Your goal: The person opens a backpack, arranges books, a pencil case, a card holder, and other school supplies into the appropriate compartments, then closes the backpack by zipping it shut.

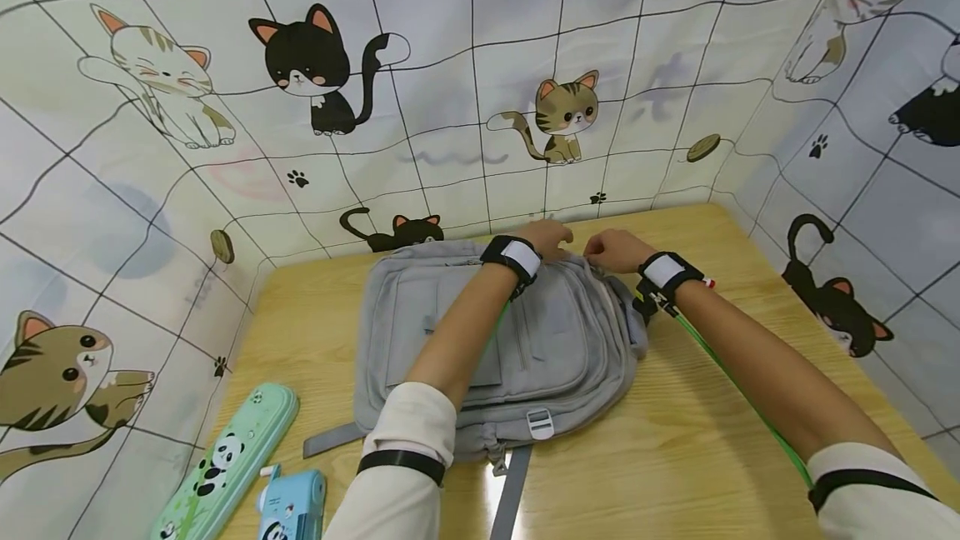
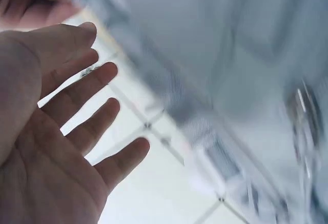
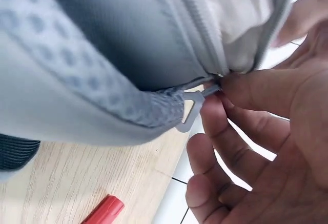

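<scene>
Two hands meet at the frame's centre atop the grey fabric backpack (image 1: 495,340): right hand (image 3: 256,131) pinching its metal zipper pull (image 3: 197,103), left hand (image 2: 56,131) spread wide.

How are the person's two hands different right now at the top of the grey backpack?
The right hand is curled, its thumb and forefinger pinching the zipper pull; the left hand is spread, fingers straight, holding nothing. The right hand sits at the backpack's right top corner; the left hand lies nearer the middle of its top edge. Both wear a black wrist strap and reach over the backpack.
</scene>
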Motion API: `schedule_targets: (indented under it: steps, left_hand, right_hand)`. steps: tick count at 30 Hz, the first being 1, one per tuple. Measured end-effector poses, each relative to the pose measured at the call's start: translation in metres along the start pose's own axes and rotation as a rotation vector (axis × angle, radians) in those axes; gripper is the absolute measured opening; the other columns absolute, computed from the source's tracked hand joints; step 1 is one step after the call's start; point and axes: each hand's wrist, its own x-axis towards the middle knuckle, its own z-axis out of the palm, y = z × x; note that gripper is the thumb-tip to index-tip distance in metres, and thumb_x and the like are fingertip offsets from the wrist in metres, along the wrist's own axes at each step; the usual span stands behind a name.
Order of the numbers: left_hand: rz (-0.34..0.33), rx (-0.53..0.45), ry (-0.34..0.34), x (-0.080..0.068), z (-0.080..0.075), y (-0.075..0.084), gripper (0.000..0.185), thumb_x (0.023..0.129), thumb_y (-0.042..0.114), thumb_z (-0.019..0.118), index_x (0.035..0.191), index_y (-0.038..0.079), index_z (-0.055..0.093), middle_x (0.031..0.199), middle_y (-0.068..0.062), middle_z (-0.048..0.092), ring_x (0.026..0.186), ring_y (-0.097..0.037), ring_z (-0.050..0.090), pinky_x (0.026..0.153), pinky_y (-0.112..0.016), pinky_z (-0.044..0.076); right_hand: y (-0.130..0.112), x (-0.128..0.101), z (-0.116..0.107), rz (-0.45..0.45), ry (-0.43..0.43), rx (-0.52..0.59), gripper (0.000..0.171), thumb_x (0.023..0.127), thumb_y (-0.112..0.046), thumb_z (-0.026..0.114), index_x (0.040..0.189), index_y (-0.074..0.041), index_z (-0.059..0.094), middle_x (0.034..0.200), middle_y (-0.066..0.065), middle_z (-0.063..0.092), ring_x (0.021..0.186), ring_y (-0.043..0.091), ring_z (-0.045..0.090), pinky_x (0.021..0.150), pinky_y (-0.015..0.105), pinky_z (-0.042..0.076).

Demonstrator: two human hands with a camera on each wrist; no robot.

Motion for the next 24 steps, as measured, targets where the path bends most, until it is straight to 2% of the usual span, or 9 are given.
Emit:
schedule_targets:
  steps: [3,6,8,10,14,16,21,24]
  left_hand:
    - [-0.047,-0.007,-0.022,0.007,0.01,0.007,0.039,0.113,0.024,0.055,0.15,0.015,0.061,0.152,-0.004,0.062,0.132,-0.019,0.063,0.107,-0.03,0.051]
    - [-0.078,-0.006,-0.004,0.011,0.018,0.008,0.027,0.112,0.022,0.057,0.134,0.018,0.073,0.126,-0.002,0.074,0.104,-0.015,0.069,0.084,-0.028,0.052]
    - [-0.071,-0.002,0.024,0.015,0.022,0.006,0.021,0.111,0.019,0.058,0.116,0.016,0.078,0.101,-0.001,0.073,0.084,-0.014,0.063,0.071,-0.027,0.045]
    - [-0.045,0.002,0.069,0.018,0.026,0.003,0.021,0.111,0.017,0.059,0.101,0.016,0.077,0.084,0.002,0.065,0.072,-0.011,0.055,0.064,-0.026,0.039]
    - [0.022,-0.012,0.126,0.026,0.032,-0.003,0.035,0.11,0.014,0.06,0.075,0.015,0.063,0.067,0.004,0.047,0.061,-0.011,0.042,0.058,-0.023,0.031]
    - [0.039,-0.003,0.137,0.028,0.032,-0.004,0.043,0.109,0.015,0.061,0.067,0.017,0.054,0.064,0.004,0.041,0.059,-0.011,0.038,0.057,-0.022,0.029]
    - [0.031,0.004,0.142,0.028,0.029,-0.002,0.05,0.109,0.011,0.061,0.062,0.018,0.044,0.062,0.004,0.036,0.058,-0.011,0.037,0.056,-0.023,0.027]
    - [0.045,-0.002,0.144,0.031,0.03,0.0,0.052,0.109,0.01,0.059,0.061,0.018,0.041,0.061,0.004,0.033,0.057,-0.011,0.033,0.056,-0.022,0.026]
  right_hand:
    - [-0.012,0.001,0.004,-0.016,0.04,-0.041,0.023,0.107,-0.008,0.059,0.114,0.007,0.075,0.106,0.023,0.076,0.089,0.034,0.073,0.083,0.05,0.058]
    - [-0.022,-0.001,0.004,-0.012,0.065,-0.064,0.023,0.107,-0.008,0.059,0.115,0.007,0.074,0.106,0.024,0.076,0.086,0.033,0.072,0.08,0.05,0.057]
    - [-0.024,-0.004,0.005,-0.003,0.079,-0.089,0.022,0.107,-0.009,0.06,0.115,0.006,0.074,0.107,0.023,0.076,0.087,0.033,0.072,0.081,0.05,0.057]
    - [-0.023,-0.008,0.006,0.009,0.092,-0.11,0.022,0.107,-0.009,0.06,0.116,0.005,0.074,0.109,0.022,0.076,0.089,0.032,0.072,0.083,0.05,0.058]
    - [-0.017,-0.02,0.007,0.016,0.137,-0.162,0.02,0.106,-0.011,0.062,0.114,0.001,0.076,0.107,0.018,0.077,0.084,0.027,0.071,0.08,0.049,0.058]
    - [-0.015,-0.026,0.007,0.005,0.166,-0.18,0.019,0.105,-0.011,0.063,0.111,0.0,0.077,0.103,0.016,0.078,0.078,0.024,0.07,0.076,0.048,0.058]
    - [-0.014,-0.04,0.008,-0.05,0.229,-0.239,0.015,0.103,-0.01,0.065,0.102,-0.002,0.078,0.092,0.012,0.077,0.07,0.02,0.066,0.07,0.044,0.056]
    - [-0.014,-0.05,0.01,-0.068,0.255,-0.294,0.013,0.102,-0.009,0.067,0.098,-0.003,0.078,0.089,0.011,0.074,0.072,0.022,0.066,0.068,0.044,0.056]
